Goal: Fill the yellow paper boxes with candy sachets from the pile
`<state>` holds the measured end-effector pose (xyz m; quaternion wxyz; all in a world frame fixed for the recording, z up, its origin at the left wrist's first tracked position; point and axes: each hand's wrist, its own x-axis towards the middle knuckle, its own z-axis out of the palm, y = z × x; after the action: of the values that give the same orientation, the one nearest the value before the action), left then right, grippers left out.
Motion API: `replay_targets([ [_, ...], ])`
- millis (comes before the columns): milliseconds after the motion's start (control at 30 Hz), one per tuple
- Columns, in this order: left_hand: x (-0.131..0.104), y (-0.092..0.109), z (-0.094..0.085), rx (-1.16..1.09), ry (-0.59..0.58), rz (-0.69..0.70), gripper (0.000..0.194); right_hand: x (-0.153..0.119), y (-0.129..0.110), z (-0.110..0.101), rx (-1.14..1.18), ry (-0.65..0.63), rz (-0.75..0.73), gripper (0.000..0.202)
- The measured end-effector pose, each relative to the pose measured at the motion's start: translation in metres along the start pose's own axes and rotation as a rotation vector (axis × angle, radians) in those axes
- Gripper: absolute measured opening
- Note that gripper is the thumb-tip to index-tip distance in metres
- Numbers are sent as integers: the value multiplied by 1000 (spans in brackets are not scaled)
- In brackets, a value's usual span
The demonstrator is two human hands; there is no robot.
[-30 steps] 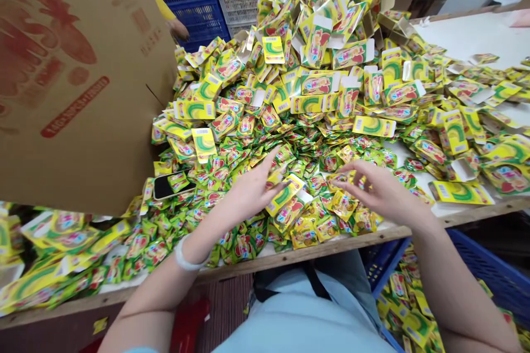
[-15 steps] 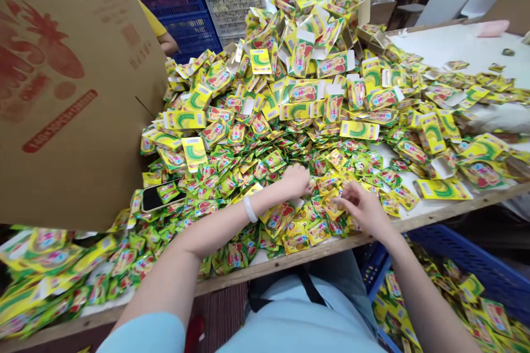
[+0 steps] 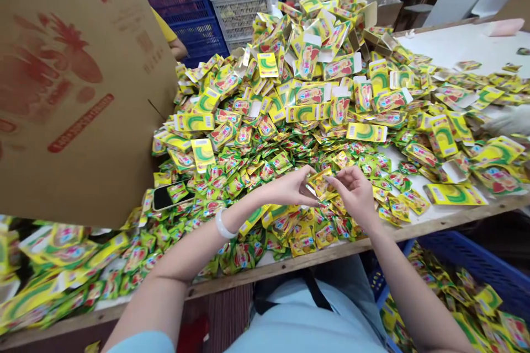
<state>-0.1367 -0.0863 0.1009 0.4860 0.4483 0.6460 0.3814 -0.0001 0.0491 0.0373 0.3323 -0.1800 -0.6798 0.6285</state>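
My right hand point(image 3: 355, 194) pinches the edge of a small yellow sachet point(image 3: 321, 183) between thumb and fingers, just above the pile. Facing it, my left hand point(image 3: 295, 187) has its thumb and fingers apart around the sachet's left side; whether they touch it I cannot tell. A white bangle point(image 3: 224, 224) circles my left wrist. Under both hands lie loose yellow sachets point(image 3: 302, 239) and green sachets point(image 3: 242, 255) with fruit prints. Behind them rises a heap of yellow-green printed small boxes point(image 3: 311, 94), many with white flaps out.
A large brown carton point(image 3: 83, 176) stands at the left, beside a phone point(image 3: 165, 196) among the sachets. A blue crate point(image 3: 464, 256) of packets sits below the table edge point(image 3: 256, 274) at right. Stacked crates point(image 3: 186, 27) and another person's arm point(image 3: 178, 48) are behind.
My left hand has opened and turned toward my right hand. My right hand has lifted slightly to the left, with a yellow sachet now raised between the hands.
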Motion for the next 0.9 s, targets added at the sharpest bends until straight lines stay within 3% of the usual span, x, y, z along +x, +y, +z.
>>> replay_targets([
  [67, -3, -3, 3, -113, 27, 11, 54, -5, -3, 6, 1, 32, -38, 30],
  [167, -4, -11, 8, -240, 117, 42, 37, -10, -7, 13, 21, 38, -77, 28],
  [267, -7, -18, 12, -279, 168, 91, 34, -10, -13, 15, 79, -53, -33, 34],
  [367, -16, -22, 15, -89, 239, 150, 28, -9, -18, 16, 79, -237, 68, 48],
  [433, -24, -21, 13, 163, 276, 174, 23, -8, -19, 16, -23, -338, 71, 38],
  [500, -35, -20, 3, 399, 278, 187, 21, -8, -17, 13, -194, -354, -7, 27],
  [567, -50, -20, -22, 632, 342, 180, 18, -6, -12, 4, -423, -276, -147, 26],
  [633, -72, -24, -63, 932, 512, 126, 29, -1, -3, -8, -686, -190, -289, 28],
  [700, -99, -35, -111, 1231, 629, 6, 46, 3, 10, -20, -915, -212, -396, 27],
  [767, -127, -51, -154, 1407, 720, -152, 55, 6, 24, -26, -1094, -313, -467, 24],
  [833, -148, -70, -184, 1466, 697, -254, 59, 6, 34, -25, -1232, -370, -522, 23],
  [900, -159, -85, -199, 1472, 635, -263, 55, 3, 40, -18, -1331, -356, -549, 22],
])
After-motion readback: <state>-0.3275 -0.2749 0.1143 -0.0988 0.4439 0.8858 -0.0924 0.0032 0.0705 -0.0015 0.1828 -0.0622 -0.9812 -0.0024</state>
